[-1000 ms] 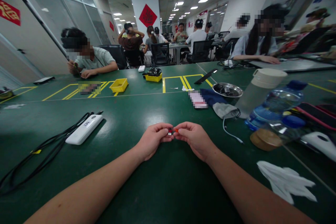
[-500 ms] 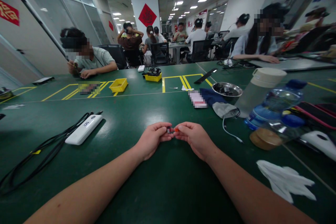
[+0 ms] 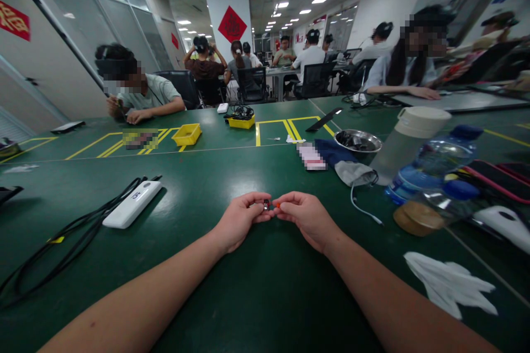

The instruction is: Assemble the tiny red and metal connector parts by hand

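The only writing I can read clearly from here is a dark "15" on the white power bank [image 3: 132, 206] lying on the green counter [image 3: 265, 298], off to the person's left. Red signs hang on the wall [image 3: 14, 21] and the pillar [image 3: 232, 25]; their characters are too small or cut off for me to make out. Toward the far side, one yellow tray [image 3: 241, 121] carries a heap of black cables [image 3: 244, 112], with another yellow tray [image 3: 187, 135] nearby. A metal bowl [image 3: 375, 145] holds dark pieces. Just beside it stands a cream-lidded tumbler [image 3: 403, 146], then a blue-capped bottle [image 3: 439, 162] with a blue label.

In the middle, the left hand [image 3: 240, 219] pinches a small dark-and-silver piece [image 3: 266, 206] in nearly closed fingers. Facing it, the right hand [image 3: 308, 218] grips a tiny orange piece [image 3: 279, 206] between thumb and fingers; whether the two pieces touch, I cannot tell.
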The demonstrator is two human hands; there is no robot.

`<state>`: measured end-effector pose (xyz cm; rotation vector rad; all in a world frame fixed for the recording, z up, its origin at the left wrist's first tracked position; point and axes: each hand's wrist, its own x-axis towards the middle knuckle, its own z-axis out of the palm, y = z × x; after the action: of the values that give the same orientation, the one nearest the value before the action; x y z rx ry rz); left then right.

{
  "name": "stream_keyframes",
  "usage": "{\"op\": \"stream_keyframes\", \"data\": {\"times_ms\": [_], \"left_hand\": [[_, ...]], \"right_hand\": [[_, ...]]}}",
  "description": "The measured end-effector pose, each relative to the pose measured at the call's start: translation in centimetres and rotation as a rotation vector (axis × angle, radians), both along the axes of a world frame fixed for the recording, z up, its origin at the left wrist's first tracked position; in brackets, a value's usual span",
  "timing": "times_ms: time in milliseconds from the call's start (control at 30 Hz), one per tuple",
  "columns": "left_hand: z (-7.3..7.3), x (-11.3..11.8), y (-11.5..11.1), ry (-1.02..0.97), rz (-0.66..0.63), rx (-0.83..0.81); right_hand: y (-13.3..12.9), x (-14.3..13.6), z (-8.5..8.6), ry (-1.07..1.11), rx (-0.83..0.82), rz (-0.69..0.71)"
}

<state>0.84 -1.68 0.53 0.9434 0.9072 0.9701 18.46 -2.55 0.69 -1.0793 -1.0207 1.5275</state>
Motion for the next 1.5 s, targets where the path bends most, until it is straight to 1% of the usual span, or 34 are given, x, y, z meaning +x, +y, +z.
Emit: {"op": "stream_keyframes", "data": {"times_ms": [133, 300, 500, 600, 767, 933, 1000, 1233, 1400, 1500], "left_hand": [[-0.43, -0.1, 0.13, 0.016, -0.023, 0.033], [-0.45, 0.0, 0.12, 0.046, 0.012, 0.04], [-0.19, -0.01, 0.08, 0.038, 0.008, 0.004], [-0.08, -0.07, 0.04, 0.031, 0.007, -0.004], [-0.2, -0.17, 0.05, 0.037, -0.013, 0.013], [-0.5, -0.33, 0.16, 0.091, -0.051, 0.09], [-0.53, -0.36, 0.18, 0.106, -0.061, 0.097], [-0.64, -0.24, 0.23, 0.043, -0.027, 0.055], [-0.35, -0.26, 0.2, 0.001, -0.008, 0.01], [-0.1, -0.22, 0.18, -0.013, -0.004, 0.001]], "right_hand": [[0.04, -0.09, -0.18, -0.013, 0.021, 0.012], [-0.05, -0.12, -0.14, -0.045, 0.062, 0.013], [0.12, 0.13, -0.21, 0.08, -0.012, 0.052], [0.19, 0.22, -0.2, 0.101, -0.023, 0.059], [0.24, 0.11, -0.31, 0.065, -0.034, 0.036], [0.08, -0.14, -0.2, 0.003, -0.002, 0.025], [-0.04, -0.2, -0.02, -0.012, 0.007, 0.032], [-0.05, -0.16, 0.06, -0.028, 0.011, 0.025], [0.33, 0.14, -0.16, 0.073, -0.047, 0.03], [0.37, 0.26, -0.12, 0.103, -0.05, 0.036]]}}
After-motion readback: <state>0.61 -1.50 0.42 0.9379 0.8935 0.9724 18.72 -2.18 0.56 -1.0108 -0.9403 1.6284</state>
